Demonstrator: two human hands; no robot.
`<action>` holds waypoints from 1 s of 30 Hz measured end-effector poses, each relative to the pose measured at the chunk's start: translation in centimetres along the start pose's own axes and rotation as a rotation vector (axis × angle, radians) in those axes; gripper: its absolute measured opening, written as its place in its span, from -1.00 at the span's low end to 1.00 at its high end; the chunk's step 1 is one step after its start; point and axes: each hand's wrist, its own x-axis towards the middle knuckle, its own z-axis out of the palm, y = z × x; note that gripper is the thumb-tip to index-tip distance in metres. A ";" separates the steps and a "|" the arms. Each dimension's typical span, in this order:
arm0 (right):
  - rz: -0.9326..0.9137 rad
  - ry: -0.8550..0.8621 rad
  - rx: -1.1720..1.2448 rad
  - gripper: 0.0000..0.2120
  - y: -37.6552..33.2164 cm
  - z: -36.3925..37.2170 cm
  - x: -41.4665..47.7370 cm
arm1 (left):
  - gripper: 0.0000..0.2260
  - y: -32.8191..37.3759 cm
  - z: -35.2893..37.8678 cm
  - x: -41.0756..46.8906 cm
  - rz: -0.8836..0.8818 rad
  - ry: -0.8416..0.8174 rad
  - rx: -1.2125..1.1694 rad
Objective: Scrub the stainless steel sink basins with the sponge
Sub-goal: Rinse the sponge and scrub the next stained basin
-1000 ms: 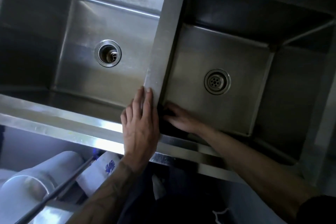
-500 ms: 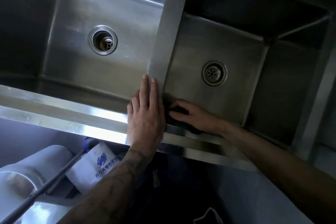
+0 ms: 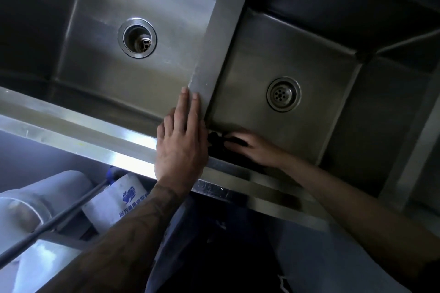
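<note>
Left hand [image 3: 181, 147]: laid flat and released, fingers straight and together, holding nothing; palm on the sink's front rim [image 3: 71, 126], fingertips on the near end of the divider [image 3: 221, 43].
Right hand [image 3: 254, 147]: down inside the right basin [image 3: 309, 54], at its near-left corner, fingers bent over the sponge [image 3: 217, 141] and grasping it, as far as the shadow there lets me judge.
Sponge: a dark lump, its outline hard to read, against the basin floor where the divider wall meets the front wall, just beside the left hand.
Hands to each other: close, the divider's edge between them; not touching.
Open room, right basin: bare steel floor from the hand out to the far and right walls.
Right drain [image 3: 283, 94]: round strainer with small holes, mid-floor, well apart from the sponge.
Left basin [image 3: 95, 74]: bare steel floor with light streaks.
Left drain [image 3: 137, 37]: open ring with a small fitting down inside.
Below the front rim, left: a white roll with blue print [image 3: 119, 200], a pale pipe [image 3: 28, 204], and a dark rod [image 3: 47, 223] slanting across them.
</note>
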 end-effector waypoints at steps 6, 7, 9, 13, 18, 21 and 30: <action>-0.011 0.066 -0.038 -0.75 1.2 0.1 -0.7 | -0.49 0.2 -0.2 0.1 -0.022 0.003 -0.031; -0.048 0.097 0.019 -0.78 1.3 0.1 -1.8 | -0.49 0.2 -0.2 0.0 -0.017 0.001 -0.035; -0.100 0.084 0.047 -0.82 1.9 0.0 -2.9 | -0.49 0.2 -0.2 0.0 -0.012 0.005 -0.033; 0.103 -0.040 -0.072 -0.72 3.8 -0.7 -0.9 | -0.51 0.4 -0.2 0.1 -0.030 0.016 -0.020; 0.086 0.018 -0.026 -0.74 4.3 -1.1 -3.3 | -0.50 0.3 -0.3 0.1 -0.027 0.000 -0.049; 0.030 0.023 0.096 -0.75 4.2 -1.4 -5.5 | -0.50 0.3 -0.3 0.1 -0.032 -0.003 -0.073; 0.136 0.053 -0.031 -0.73 7.0 -2.1 -5.8 | -0.50 0.2 0.0 0.1 -0.029 0.018 -0.065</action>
